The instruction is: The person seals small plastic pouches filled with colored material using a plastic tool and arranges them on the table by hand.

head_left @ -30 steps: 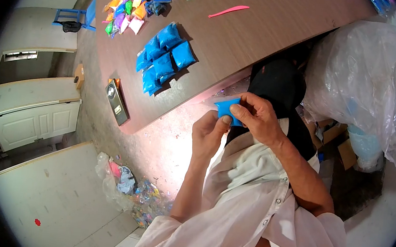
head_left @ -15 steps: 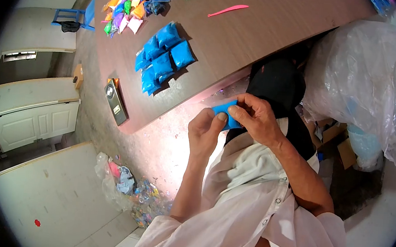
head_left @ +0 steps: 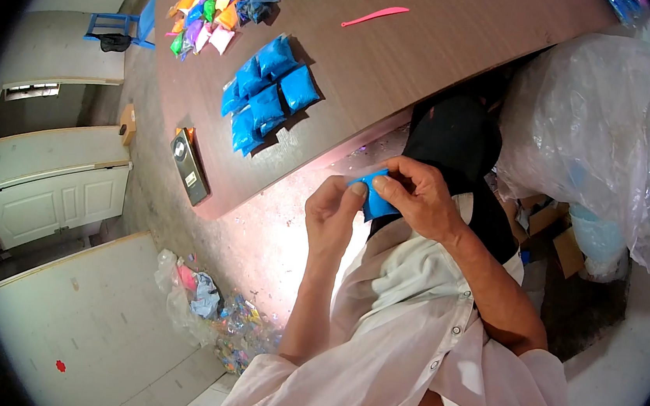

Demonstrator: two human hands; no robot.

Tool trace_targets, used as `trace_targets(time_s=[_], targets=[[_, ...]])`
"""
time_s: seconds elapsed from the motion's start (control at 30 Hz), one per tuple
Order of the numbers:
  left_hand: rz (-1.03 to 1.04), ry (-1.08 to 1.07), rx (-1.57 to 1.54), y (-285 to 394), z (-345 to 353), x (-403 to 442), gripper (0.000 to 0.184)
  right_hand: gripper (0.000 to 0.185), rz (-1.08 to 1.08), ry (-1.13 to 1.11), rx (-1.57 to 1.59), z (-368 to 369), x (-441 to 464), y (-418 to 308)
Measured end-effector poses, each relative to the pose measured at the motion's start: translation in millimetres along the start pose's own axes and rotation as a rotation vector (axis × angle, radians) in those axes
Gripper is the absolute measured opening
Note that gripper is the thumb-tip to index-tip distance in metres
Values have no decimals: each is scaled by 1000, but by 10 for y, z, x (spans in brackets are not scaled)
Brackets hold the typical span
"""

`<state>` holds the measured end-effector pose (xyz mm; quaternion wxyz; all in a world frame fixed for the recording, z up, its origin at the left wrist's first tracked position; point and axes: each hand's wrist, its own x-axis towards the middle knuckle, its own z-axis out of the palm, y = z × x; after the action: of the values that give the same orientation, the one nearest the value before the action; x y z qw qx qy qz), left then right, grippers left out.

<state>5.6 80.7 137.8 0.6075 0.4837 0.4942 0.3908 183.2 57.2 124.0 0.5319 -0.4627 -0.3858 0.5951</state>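
A small blue packet [head_left: 376, 200] is pinched between my two hands, above my lap and off the table's edge. My left hand [head_left: 334, 208] grips its left upper corner with thumb and fingers. My right hand [head_left: 418, 196] holds its upper right part, thumb on top. On the brown table [head_left: 401, 62] lies a group of several blue packets [head_left: 266, 108]. Farther back is a pile of packets in many colours [head_left: 218, 1]. A pink plastic tool [head_left: 375, 17] rests to the right of the pile.
A dark device [head_left: 190, 168] lies at the table's left edge. Large clear plastic bags [head_left: 597, 135] stand at the right, by cardboard pieces [head_left: 568, 251]. Plastic scraps [head_left: 243, 334] lie on the floor at lower left. A blue chair [head_left: 145, 23] stands beyond the table.
My left hand has shifted slightly left and its grip has moved to the packet's upper corner. The packet has tilted, and more of its lower part shows below the fingers.
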Motion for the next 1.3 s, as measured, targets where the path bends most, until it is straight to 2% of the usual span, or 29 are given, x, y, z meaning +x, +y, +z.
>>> trace_targets(time_s=[0.17,0.23,0.47,0.57,0.67,0.87,0.97,1.13,1.17,1.3], targets=[[-40,41,-14,-4,30,-8,19,18,-15,-4,38,-4,-11,16],[-17,14,31,-47,-31,-8,16,15,-44,-21,-65,7,-23,39],[68,0,34,-4,-35,-11,16,19,-44,53,-82,42,-8,37],[19,5,56,-21,-12,-20,17,22,-75,58,-107,6,-7,72],[-68,-78,105,-47,14,-74,22,25,-62,126,-82,7,-16,78],[9,-40,58,-78,-34,-98,24,25,-75,45,-145,30,-44,15],[-26,-67,75,-113,-112,-99,26,26,-7,-42,-111,9,-48,27],[-113,-94,32,-33,19,-105,30,27,-22,70,66,-15,-75,60],[-157,-137,43,-33,19,-104,31,27,-22,69,61,-29,-80,59],[-106,-133,22,-113,-3,-62,30,28,26,111,-27,-16,-94,-39]])
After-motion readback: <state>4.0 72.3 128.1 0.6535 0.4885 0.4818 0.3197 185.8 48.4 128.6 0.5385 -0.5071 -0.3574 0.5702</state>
